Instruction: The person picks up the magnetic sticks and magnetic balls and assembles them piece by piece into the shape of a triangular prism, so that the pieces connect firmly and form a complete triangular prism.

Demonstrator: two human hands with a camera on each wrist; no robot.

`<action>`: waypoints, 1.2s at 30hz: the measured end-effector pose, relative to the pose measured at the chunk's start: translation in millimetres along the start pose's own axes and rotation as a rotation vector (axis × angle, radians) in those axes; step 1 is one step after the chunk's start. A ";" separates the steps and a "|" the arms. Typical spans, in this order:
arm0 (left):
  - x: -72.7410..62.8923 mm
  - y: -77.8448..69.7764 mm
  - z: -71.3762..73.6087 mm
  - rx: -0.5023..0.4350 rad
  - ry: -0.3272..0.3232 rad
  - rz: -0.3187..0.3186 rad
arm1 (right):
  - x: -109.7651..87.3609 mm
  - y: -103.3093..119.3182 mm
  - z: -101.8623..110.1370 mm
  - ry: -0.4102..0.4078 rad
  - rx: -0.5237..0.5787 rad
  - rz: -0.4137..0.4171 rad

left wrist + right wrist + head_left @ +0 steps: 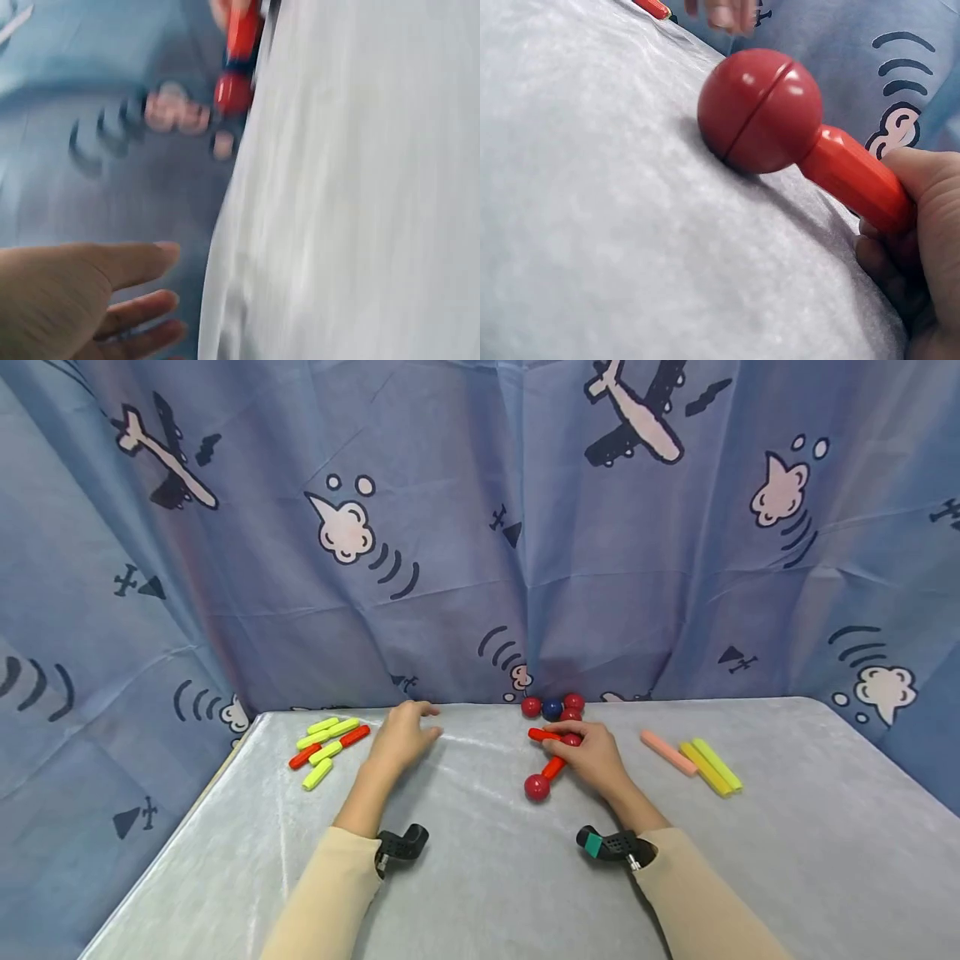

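Note:
My left hand hovers over the table's left part, to the right of a pile of yellow-green and red sticks. In the left wrist view its fingers reach out, holding nothing. My right hand pinches a red stick beside a red ball. From that ball another red stick runs to a nearer red ball. In the right wrist view this red ball rests on the cloth with its stick leading into my right hand, which hides the far end.
Behind my right hand, red balls and a dark blue ball sit near the table's back edge. To its right lie a pink stick and two yellow sticks. A blue patterned curtain hangs behind the grey-white table.

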State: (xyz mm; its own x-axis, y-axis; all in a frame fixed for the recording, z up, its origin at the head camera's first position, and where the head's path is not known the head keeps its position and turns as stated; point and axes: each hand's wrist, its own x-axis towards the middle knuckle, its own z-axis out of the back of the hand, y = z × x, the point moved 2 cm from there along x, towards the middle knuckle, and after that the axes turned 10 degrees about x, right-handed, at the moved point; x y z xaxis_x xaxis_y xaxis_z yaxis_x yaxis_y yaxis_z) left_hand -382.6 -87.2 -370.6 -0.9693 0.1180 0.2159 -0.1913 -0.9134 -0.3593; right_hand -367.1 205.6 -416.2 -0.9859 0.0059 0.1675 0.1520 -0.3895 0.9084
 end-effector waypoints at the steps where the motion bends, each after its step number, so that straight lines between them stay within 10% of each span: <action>1: 2.3 -11.6 -5.3 -0.041 0.027 -0.016 | -0.5 -1.2 0.2 -0.008 0.000 -0.003; 7: 23.8 -72.9 -34.3 -0.118 0.132 -0.126 | -2.4 -4.6 -2.3 -0.040 0.040 0.004; 13: 47.1 -99.5 -57.6 -0.057 0.142 -0.201 | -5.8 -7.3 -7.6 -0.054 0.092 0.028; 19: 56.1 -104.9 -79.3 -0.003 0.197 -0.217 | -9.1 -11.7 -8.7 -0.070 0.083 0.039; 23: 56.0 -102.4 -82.6 -0.035 0.110 -0.160 | -8.8 -10.3 -8.6 -0.079 0.076 0.059; 28: 50.3 -91.9 -76.2 -0.199 0.034 -0.123 | -6.3 -8.0 -7.6 -0.083 0.064 0.055; 36: 31.9 -84.1 -63.4 -0.548 0.118 -0.102 | -1.9 -3.8 -0.6 -0.081 0.084 0.051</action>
State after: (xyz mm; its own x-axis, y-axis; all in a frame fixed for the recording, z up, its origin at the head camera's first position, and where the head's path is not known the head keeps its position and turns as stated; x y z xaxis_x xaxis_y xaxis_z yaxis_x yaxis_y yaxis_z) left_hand -407.3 18.2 -391.0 -0.9464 0.2664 0.1828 -0.3068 -0.5631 -0.7673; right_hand -365.8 206.5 -420.2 -0.9682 0.0636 0.2418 0.2107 -0.3126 0.9262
